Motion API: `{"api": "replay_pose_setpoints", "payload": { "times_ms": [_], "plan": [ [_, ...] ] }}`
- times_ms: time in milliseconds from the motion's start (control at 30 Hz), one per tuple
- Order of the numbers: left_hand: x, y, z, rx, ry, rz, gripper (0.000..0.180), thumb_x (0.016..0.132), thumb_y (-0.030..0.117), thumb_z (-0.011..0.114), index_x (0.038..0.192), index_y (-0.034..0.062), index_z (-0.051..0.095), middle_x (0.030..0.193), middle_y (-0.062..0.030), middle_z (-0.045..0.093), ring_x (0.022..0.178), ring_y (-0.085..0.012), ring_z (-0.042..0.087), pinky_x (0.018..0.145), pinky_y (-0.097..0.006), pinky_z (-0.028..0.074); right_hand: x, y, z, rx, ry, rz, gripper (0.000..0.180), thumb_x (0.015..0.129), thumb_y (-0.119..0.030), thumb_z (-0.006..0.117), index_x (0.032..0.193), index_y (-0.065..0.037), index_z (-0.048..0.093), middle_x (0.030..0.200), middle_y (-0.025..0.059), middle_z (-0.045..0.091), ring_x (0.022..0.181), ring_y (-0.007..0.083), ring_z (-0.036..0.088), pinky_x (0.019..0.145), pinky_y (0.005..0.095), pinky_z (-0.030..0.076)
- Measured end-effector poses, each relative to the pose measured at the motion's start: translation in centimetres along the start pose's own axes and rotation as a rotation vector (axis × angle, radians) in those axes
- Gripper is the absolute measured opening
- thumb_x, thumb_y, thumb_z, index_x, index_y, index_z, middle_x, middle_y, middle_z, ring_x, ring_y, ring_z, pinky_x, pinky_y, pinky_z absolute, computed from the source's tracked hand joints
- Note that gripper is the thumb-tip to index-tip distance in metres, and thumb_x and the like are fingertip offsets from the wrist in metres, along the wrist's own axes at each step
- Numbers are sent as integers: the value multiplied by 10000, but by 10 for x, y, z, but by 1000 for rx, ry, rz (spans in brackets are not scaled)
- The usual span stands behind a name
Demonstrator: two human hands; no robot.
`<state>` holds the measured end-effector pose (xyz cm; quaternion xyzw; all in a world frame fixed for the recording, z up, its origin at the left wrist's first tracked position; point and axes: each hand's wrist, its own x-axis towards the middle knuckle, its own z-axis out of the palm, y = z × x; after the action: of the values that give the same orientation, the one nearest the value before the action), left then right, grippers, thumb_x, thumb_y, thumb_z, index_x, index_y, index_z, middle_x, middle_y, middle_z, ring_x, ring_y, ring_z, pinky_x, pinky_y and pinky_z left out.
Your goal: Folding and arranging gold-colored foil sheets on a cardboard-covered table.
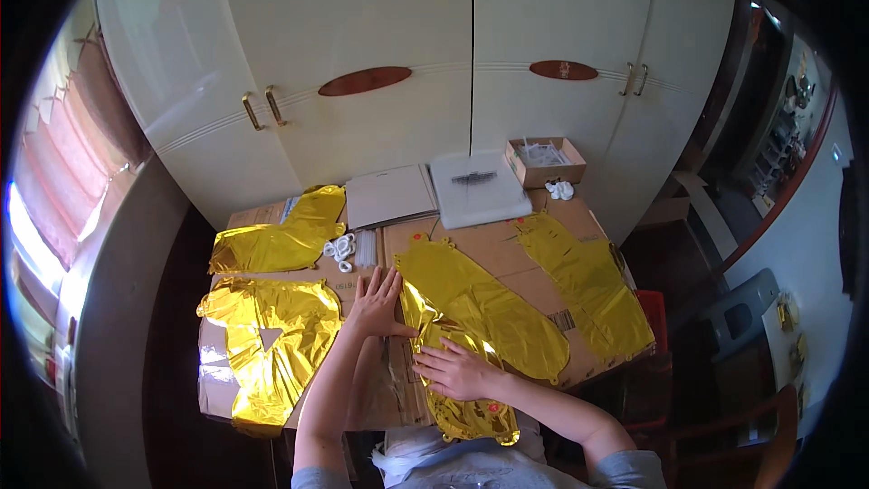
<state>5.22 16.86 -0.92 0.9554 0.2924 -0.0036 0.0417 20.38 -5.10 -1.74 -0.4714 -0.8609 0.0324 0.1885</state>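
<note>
2 bare hands lie flat on a cardboard-covered table (507, 249), both with fingers spread and gripping nothing. The left hand (376, 303) rests palm down on the bare cardboard, its fingers pointing toward the far side and its thumb touching the left edge of a crumpled gold foil balloon (453, 344). The right hand (453, 369) presses on that same balloon nearer the person, fingers pointing left, flattening the foil against the table. This balloon runs from the middle of the table down to its near edge, where its end hangs just over the person's lap.

4 more gold foil pieces lie about it: a long flat one (493, 303) just right of the hands and partly under the crumpled one, another long one (588, 285) further right toward the table's right edge, a wide one (272, 344) at the near left, and one (281, 235) at the far left. Between the far-left piece and the middle sits a small heap of white rings (340, 251). At the far side lie a grey flat sheet (389, 195), a white packet (475, 186) and an open small cardboard box (545, 160), with a white wardrobe (407, 18) behind.
</note>
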Motion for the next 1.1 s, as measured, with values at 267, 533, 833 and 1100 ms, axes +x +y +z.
{"api": "replay_pose_setpoints", "payload": {
  "times_ms": [267, 533, 833, 1100],
  "plan": [
    [-1, 2, -2, -14, 2, -13, 1432, 475, 882, 649, 1509, -12, 222, 1588, -168, 210, 1479, -376, 126, 1147, -622, 129, 20, 63, -12, 37, 64, 230, 398, 983, -328, 490, 1309, -120, 584, 1420, 72, 517, 1342, 261, 450, 1136, 490, 308],
    [-1, 2, -3, -3, 14, -10, 1422, 481, 888, 635, 1516, 6, 221, 1587, -164, 217, 1480, -369, 128, 1148, -619, 127, 48, 114, -7, -46, -25, 392, 387, 983, -299, 480, 1353, -215, 554, 1466, 49, 470, 1395, 261, 375, 1150, 499, 266],
    [-2, 2, -1, -28, 24, -3, 1394, 493, 882, 636, 1521, 32, 232, 1592, -157, 207, 1482, -374, 119, 1144, -629, 117, 58, 129, 0, -36, 31, 367, 378, 981, -300, 491, 1340, -208, 568, 1450, 58, 490, 1382, 265, 397, 1148, 503, 264],
    [-1, 5, -7, -31, -20, -8, 1398, 504, 858, 662, 1527, 26, 200, 1599, -152, 185, 1486, -364, 94, 1149, -623, 93, 55, 128, -2, -30, -24, 382, 398, 996, -306, 454, 1374, -211, 533, 1485, 46, 447, 1415, 254, 342, 1177, 501, 206]
  ]
}}
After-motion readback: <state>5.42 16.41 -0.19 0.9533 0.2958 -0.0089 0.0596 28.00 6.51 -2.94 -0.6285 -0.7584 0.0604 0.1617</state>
